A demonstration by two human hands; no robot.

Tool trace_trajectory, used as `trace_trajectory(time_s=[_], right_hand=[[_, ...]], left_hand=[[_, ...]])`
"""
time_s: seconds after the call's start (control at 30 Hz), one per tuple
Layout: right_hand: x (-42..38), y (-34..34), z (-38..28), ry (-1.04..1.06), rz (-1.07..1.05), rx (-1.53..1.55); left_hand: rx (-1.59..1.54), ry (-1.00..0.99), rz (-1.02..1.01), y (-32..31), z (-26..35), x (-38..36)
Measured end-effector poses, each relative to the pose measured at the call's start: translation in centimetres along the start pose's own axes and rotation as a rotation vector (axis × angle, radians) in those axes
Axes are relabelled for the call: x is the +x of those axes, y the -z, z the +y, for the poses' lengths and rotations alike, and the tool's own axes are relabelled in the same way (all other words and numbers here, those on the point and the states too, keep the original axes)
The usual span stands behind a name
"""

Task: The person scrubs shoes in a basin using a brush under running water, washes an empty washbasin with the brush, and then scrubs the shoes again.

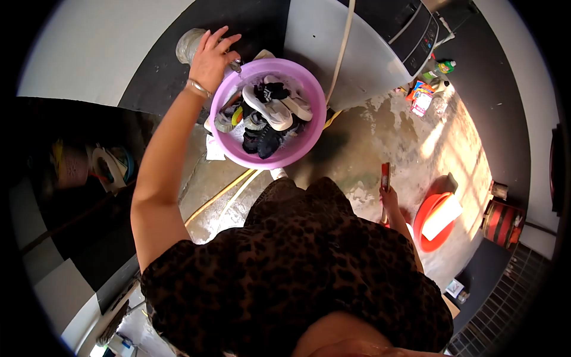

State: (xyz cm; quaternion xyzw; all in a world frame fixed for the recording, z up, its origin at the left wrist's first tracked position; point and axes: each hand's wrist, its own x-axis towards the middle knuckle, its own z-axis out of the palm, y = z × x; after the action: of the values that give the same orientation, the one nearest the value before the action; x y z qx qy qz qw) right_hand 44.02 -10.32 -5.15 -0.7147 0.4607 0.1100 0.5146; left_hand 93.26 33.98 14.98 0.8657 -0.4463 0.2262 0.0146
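Note:
My left hand [213,58] is at a small tap [236,66] over the upper left rim of a purple basin [321,113]. Its fingers are spread, and the thumb side is nearest the tap. Inside the basin, white shoes [275,114] lie on top of dark shoes [263,141], with wet, foamy surfaces around them. Down at my right side, my right hand [389,197] is closed round a red brush-like tool [385,176] that points upward in view.
A washing machine [357,53] stands behind the basin, with a pale hose [340,56] hanging before it. Yellow hoses [220,195] cross the wet floor. Detergent packets [421,98] lie at the upper right. A red basin [423,229] holds a white board at the right.

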Motion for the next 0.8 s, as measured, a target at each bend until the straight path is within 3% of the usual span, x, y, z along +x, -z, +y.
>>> trace_trajectory(time_s=[0.1, 0.17, 0.3, 0.37, 0.4, 0.43, 0.5, 0.63, 0.7, 0.73, 0.8], right_hand=[[3.4, -2.7, -5.9, 0.155, -0.009, -0.251], [4.1, -5.5, -12.3, 0.144, -0.090, -0.171], [8.7, -11.5, -21.4, 0.306, -0.234, -0.330], [15.1, -15.5, -21.5, 0.539, -0.252, -0.458], [15.8, -17.1, -23.7, 0.531, -0.364, -0.410], [15.8, -19.1, -26.4, 0.521, -0.478, -0.364], [17.1, -22.9, -29.4, 0.770, -0.406, -0.550], [19.1, -29.9, -33.4, 1.018, -0.416, -0.747], [18.8, -31.8, -35.6, 0.864, -0.546, -0.831], [19.8, -33.1, -35.0, 0.966, -0.533, -0.834], [20.6, -34.6, -34.9, 1.058, -0.591, -0.898]], left_hand=[[-0.141, 0.191, 0.215, 1.6, 2.9, -1.4], [-0.235, 0.286, 0.352, 0.9, 5.5, -3.7], [-0.645, 0.846, 0.231, -5.7, 13.9, -9.7], [-0.739, 1.044, 0.033, -9.7, 18.1, -12.3], [-0.841, 1.223, -0.086, -11.2, 19.8, -12.6], [-0.860, 1.275, -0.120, -13.4, 21.2, -13.1], [-0.988, 1.440, -0.107, -15.8, 22.6, -12.7], [-1.016, 1.698, -0.123, -19.4, 22.9, -10.1], [-1.115, 1.834, -0.069, -20.7, 22.5, -8.5], [-1.072, 1.902, 0.036, -22.8, 23.2, -8.6], [-0.967, 1.898, -0.112, -26.5, 23.1, -10.1]])
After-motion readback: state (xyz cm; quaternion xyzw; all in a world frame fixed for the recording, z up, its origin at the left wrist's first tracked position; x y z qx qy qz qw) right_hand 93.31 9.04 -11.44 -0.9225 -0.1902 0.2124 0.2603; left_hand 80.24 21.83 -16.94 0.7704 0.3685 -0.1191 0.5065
